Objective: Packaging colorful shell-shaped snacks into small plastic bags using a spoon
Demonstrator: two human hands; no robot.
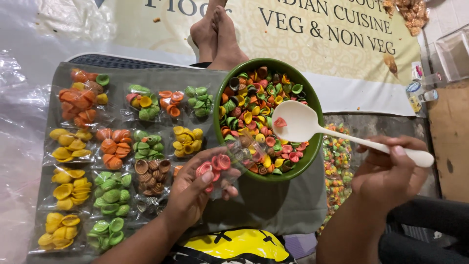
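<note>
My left hand (195,188) holds a small clear plastic pouch (229,164) with a few red shell-shaped snack pieces in it, just in front of a green bowl (312,105). The bowl is full of mixed shell pieces in several colours. My right hand (388,171) grips the handle of a white plastic spoon (298,122), whose scoop hovers over the bowl with one red piece on it.
Several filled pouches sorted by colour, such as orange (80,100), yellow (68,144) and green (111,195), lie on a grey cloth (273,205) at left. Bare feet (217,36) rest behind the bowl on a printed banner. A bag of mixed pieces (336,166) lies right of the bowl.
</note>
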